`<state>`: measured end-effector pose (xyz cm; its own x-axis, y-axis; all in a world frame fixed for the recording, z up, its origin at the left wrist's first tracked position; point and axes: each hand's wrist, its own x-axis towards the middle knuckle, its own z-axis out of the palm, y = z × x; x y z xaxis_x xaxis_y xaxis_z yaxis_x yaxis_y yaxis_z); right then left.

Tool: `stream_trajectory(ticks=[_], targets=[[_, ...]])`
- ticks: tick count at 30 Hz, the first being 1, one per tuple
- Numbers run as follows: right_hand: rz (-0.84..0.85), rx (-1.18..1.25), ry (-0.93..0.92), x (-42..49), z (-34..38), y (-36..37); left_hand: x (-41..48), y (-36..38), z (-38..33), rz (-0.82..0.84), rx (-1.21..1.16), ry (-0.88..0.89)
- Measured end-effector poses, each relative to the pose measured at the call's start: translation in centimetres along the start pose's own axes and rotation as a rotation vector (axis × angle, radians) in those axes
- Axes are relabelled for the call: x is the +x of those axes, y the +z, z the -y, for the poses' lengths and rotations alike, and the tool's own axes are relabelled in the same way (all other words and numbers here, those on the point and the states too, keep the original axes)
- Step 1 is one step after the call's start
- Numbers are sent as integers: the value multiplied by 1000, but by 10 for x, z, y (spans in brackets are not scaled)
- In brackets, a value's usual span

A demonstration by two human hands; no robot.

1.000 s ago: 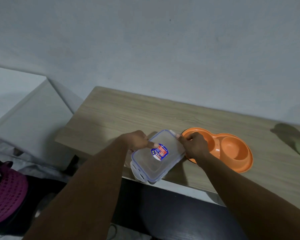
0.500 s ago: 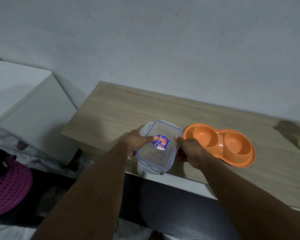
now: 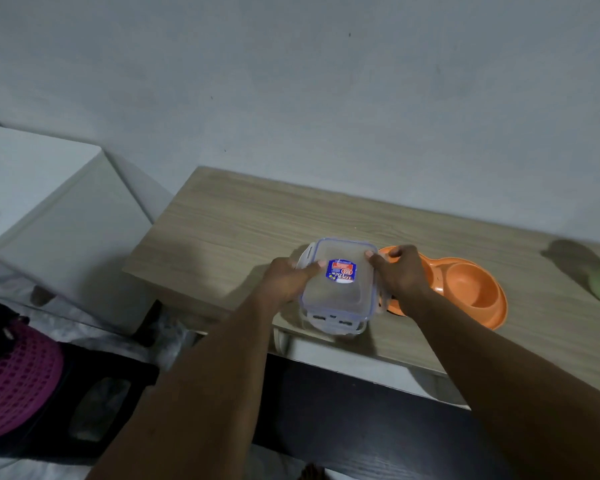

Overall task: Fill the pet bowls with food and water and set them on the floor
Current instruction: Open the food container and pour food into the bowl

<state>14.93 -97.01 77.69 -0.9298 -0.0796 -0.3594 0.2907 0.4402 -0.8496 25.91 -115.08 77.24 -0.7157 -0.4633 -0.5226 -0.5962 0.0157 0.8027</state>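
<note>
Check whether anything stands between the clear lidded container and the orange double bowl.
Nothing lies between them: the clear plastic container, held by the left hand and right hand, is right beside the orange double pet bowl on the wooden table. Only its own blue-rimmed lid, still on, closes it.

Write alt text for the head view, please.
The left hand and right hand grip opposite sides of a clear lidded container at the near edge of a wooden table. An orange double pet bowl sits beside it, partly behind the right hand.
</note>
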Motion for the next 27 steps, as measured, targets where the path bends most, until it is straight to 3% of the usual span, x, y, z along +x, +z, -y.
stream_trajectory(ticks=[4,8,13,15,18,23,27], targets=[[-15,130,-45,6,24,-13,6,-10,-18,-132,-145,19],[123,479,142,2,64,-4,3,-36,-47,-96,-509,49],[162,763,284,-11,104,25,-8,-63,-47,-145,-574,24],[181,852,329,-17,114,37,-9,-71,-38,-80,-621,19],[223,900,401,-22,119,53,-10,-80,-31,-20,-678,60],[273,922,523,-40,121,75,-8,-105,-21,-117,-728,99],[305,835,566,-42,117,92,-5,-113,-12,-291,-513,156]])
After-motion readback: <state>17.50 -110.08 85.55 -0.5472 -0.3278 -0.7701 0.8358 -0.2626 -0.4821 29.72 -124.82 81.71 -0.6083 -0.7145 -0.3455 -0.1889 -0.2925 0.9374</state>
